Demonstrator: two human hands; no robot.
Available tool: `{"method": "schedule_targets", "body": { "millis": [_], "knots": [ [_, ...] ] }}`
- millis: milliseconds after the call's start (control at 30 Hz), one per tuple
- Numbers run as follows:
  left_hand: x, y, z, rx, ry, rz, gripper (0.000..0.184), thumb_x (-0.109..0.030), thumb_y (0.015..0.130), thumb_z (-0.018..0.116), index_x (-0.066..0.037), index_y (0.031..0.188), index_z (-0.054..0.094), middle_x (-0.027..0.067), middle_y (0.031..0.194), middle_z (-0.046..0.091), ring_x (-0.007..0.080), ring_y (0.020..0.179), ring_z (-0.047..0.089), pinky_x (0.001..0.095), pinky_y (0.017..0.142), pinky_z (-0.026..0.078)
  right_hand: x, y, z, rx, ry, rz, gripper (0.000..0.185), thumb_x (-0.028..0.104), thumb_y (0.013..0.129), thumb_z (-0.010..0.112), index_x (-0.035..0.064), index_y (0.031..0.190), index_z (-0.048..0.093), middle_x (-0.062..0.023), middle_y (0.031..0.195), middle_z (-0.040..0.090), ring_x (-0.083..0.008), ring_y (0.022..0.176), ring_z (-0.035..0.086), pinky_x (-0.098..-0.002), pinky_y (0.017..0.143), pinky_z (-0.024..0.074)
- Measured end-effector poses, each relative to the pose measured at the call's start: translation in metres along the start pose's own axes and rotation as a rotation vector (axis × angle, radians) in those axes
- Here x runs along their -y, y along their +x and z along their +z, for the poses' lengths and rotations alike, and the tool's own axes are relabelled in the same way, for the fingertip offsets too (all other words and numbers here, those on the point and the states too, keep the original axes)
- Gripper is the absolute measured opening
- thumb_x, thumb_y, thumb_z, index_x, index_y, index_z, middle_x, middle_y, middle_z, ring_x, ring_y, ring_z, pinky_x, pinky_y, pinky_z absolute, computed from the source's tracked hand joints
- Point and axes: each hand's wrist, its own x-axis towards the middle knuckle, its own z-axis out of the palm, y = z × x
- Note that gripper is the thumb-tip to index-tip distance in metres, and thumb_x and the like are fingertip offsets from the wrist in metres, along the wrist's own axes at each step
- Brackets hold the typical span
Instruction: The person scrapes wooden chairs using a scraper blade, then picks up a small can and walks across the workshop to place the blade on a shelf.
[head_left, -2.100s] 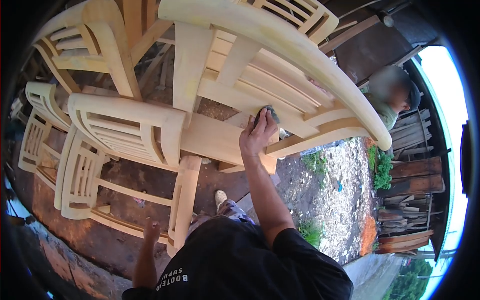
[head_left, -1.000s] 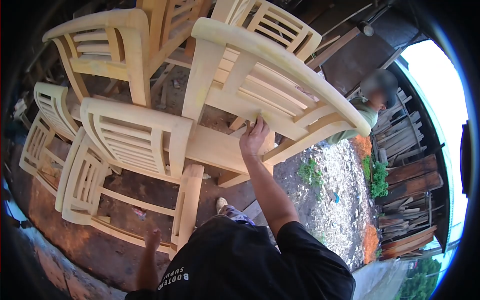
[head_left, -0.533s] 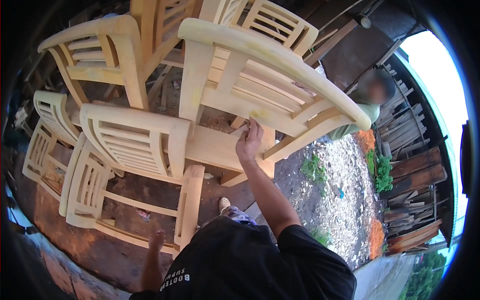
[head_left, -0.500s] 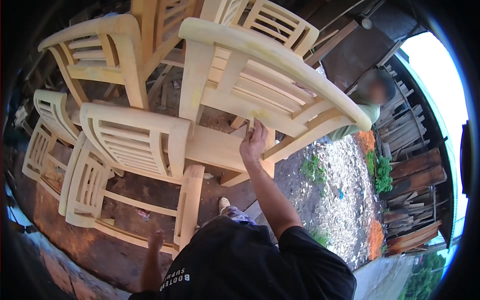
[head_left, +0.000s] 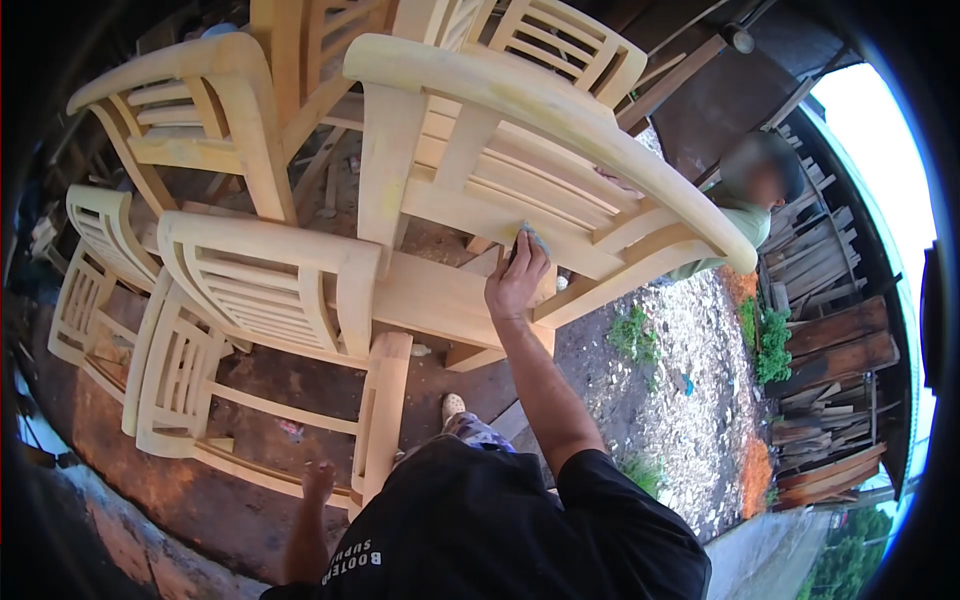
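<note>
My right hand [head_left: 515,278] is closed on a small grey piece of sandpaper [head_left: 536,240], which rests against the lower back rail of a large pale wooden chair [head_left: 570,235]. The rail has a yellowish patch beside my fingers. The chair's curved top rail and slats stand beyond my hand. My left hand [head_left: 318,482] hangs low at my side, near the seat frame of another unfinished wooden chair [head_left: 270,412]. It looks loosely open with nothing in it, thumb and finger slightly apart.
Several more bare wooden chairs crowd the left and back, one slatted backrest [head_left: 270,280] close by. A person [head_left: 745,205] is behind the large chair at right. Stacked planks [head_left: 830,350] and a gravel strip [head_left: 690,390] lie farther right.
My right hand has shifted slightly right along the rail, and the grey sandpaper now shows above its fingers. My left hand has moved slightly. The person behind has turned their head.
</note>
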Motion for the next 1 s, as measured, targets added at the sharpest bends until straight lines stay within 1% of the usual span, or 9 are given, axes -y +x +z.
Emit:
{"method": "schedule_targets", "body": {
  "millis": [100,200,400,500,600,667,767,900,1000],
  "knots": [
    [0.003,-0.001,-0.006,-0.028,0.167,0.088,0.029,-0.032,0.088,0.061,-0.009,0.102,0.073,0.0161,0.092,0.074,0.0327,0.087,0.073,0.0451,0.083,0.056,-0.006,-0.002,0.01,-0.023,-0.012,-0.033,0.054,-0.003,0.082,0.059,-0.0025,0.136,0.054,-0.024,0.13,0.053,-0.0432,0.12,0.047,-0.0545,0.106,0.0377],
    [-0.006,-0.016,-0.013,-0.042,0.121,0.011,0.029,-0.032,0.089,0.06,-0.009,0.102,0.072,0.0164,0.094,0.074,0.0343,0.091,0.072,0.0457,0.083,0.055,-0.012,-0.01,0.019,-0.014,-0.021,-0.052,0.056,-0.002,0.08,0.061,-0.002,0.136,0.056,-0.0222,0.13,0.054,-0.0421,0.121,0.047,-0.0535,0.108,0.0372],
    [-0.01,-0.022,-0.025,-0.138,0.462,0.138,0.029,-0.031,0.09,0.06,-0.009,0.104,0.072,0.0164,0.102,0.074,0.0354,0.096,0.071,0.0453,0.083,0.056,-0.032,-0.023,0.021,0.05,-0.036,-0.127,0.058,-0.003,0.075,0.062,-0.0001,0.134,0.06,-0.0178,0.131,0.055,-0.0389,0.124,0.047,-0.0509,0.109,0.038],
    [-0.005,-0.016,-0.024,-0.087,0.167,0.026,0.029,-0.03,0.09,0.06,-0.008,0.104,0.072,0.0167,0.103,0.073,0.0349,0.096,0.071,0.0446,0.082,0.056,-0.036,-0.027,0.004,0.129,-0.039,-0.154,0.057,-0.004,0.074,0.061,0.0003,0.131,0.061,-0.0178,0.131,0.056,-0.0387,0.123,0.049,-0.0504,0.108,0.0387],
    [-0.026,-0.025,-0.026,-0.029,0.082,-0.004,0.029,-0.029,0.089,0.06,-0.007,0.102,0.072,0.0172,0.101,0.074,0.0352,0.092,0.071,0.0445,0.081,0.056,-0.037,-0.027,-0.025,0.19,-0.035,-0.159,0.055,-0.005,0.075,0.059,0.0004,0.13,0.061,-0.018,0.13,0.057,-0.0383,0.122,0.051,-0.0501,0.106,0.0394],
    [-0.015,-0.015,-0.022,-0.019,0.153,0.046,0.028,-0.028,0.089,0.06,-0.006,0.101,0.073,0.0171,0.099,0.074,0.035,0.088,0.072,0.0446,0.08,0.057,-0.039,-0.029,-0.04,0.209,-0.033,-0.138,0.055,-0.006,0.076,0.056,0.0003,0.131,0.06,-0.0178,0.129,0.058,-0.0377,0.121,0.051,-0.0499,0.106,0.0395],
    [0.023,0.009,-0.007,-0.034,0.19,0.117,0.027,-0.027,0.088,0.06,-0.006,0.099,0.074,0.0167,0.096,0.074,0.0346,0.083,0.072,0.0445,0.079,0.057,-0.04,-0.016,-0.047,0.092,0.02,0.013,0.055,-0.008,0.078,0.053,-0.0003,0.133,0.056,-0.0196,0.128,0.057,-0.038,0.121,0.051,-0.0503,0.105,0.0396],
    [0.028,0.005,0.003,-0.003,0.143,0.043,0.027,-0.026,0.087,0.061,-0.006,0.099,0.075,0.0166,0.097,0.075,0.0336,0.084,0.073,0.0446,0.079,0.057,-0.029,0.005,-0.036,-0.036,0.116,0.187,0.049,-0.008,0.087,0.054,-0.0014,0.135,0.051,-0.0217,0.129,0.054,-0.0418,0.116,0.053,-0.0459,0.1,0.0456],
    [0.023,0.002,0.008,-0.06,0.129,0.069,0.028,-0.028,0.087,0.062,-0.007,0.1,0.075,0.0167,0.098,0.075,0.0332,0.086,0.073,0.0449,0.08,0.057,-0.018,0.004,-0.021,-0.056,0.122,0.31,0.046,-0.007,0.088,0.054,-0.0019,0.134,0.049,-0.0227,0.13,0.051,-0.0424,0.116,0.053,-0.0442,0.098,0.048]
  ]
}}
